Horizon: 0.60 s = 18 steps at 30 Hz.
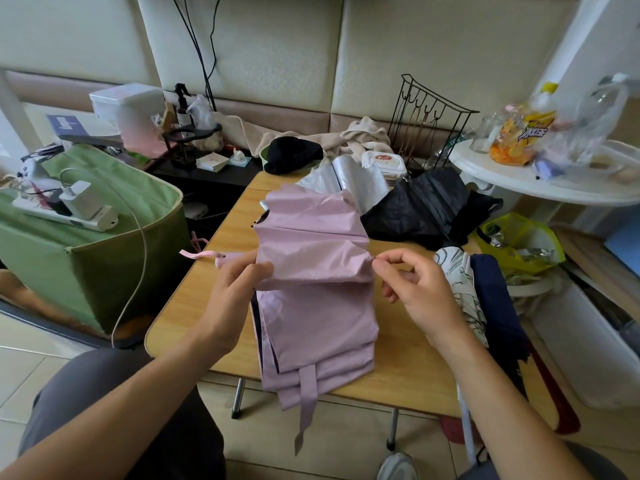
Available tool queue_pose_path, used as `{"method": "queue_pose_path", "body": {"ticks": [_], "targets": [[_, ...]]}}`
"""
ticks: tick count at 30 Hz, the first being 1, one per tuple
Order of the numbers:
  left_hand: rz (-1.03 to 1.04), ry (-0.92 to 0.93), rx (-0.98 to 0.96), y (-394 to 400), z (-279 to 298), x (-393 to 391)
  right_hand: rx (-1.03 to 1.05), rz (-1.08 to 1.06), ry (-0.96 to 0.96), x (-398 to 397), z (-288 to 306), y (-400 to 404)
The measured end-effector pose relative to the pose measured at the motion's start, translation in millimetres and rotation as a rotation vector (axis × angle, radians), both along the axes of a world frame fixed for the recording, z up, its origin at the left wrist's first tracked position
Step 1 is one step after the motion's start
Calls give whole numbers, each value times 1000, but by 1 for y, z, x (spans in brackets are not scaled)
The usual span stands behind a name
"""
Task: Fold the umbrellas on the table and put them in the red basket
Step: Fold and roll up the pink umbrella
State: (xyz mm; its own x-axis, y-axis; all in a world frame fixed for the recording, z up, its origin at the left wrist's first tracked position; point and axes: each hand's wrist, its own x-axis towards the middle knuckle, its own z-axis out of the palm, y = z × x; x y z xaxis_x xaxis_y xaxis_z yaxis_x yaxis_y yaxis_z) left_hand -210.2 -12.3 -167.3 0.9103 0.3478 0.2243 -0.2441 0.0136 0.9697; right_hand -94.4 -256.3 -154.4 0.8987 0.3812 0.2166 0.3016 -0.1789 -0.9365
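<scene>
Left hand (232, 292) grips the pink umbrella (313, 282) at its handle end w/ fingers curled round, fabric stretched rightward to the right hand (420, 292), which pinches a rib tip btwn thumb & forefinger. Looks like pleat-smoothing, mid-fold; next prob. wrap the pleats round & close the strap (308, 393) hanging nearer the body. Red basket (557, 400)? Only a red edge below the right forearm, can't be sure.

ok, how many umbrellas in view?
4, maybe more hidden. Pink umbrella held by both hands, left hand, right hand; black umbrella behind it on the table; white patterned umbrella and navy umbrella at the table's right edge.
</scene>
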Motion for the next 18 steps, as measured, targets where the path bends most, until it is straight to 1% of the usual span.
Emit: {"method": "queue_pose_path", "body": {"ticks": [3, 5, 7, 10, 14, 18], "targets": [[0, 26, -27, -1, -1, -1, 73, 20, 98, 1, -1, 2], [18, 14, -12, 1, -1, -2, 162, 58, 192, 1, 0, 2], [37, 1, -24, 4, 0, -3, 245, 32, 265, 1, 2, 1], [38, -14, -16, 3, 1, -3, 262, 4, 310, 2, 4, 2], [36, -3, -17, 1, 1, -3, 198, 41, 242, -1, 1, 6], [41, -8, -24, 0, 1, -2, 88, 44, 55, 0, -4, 10]]}}
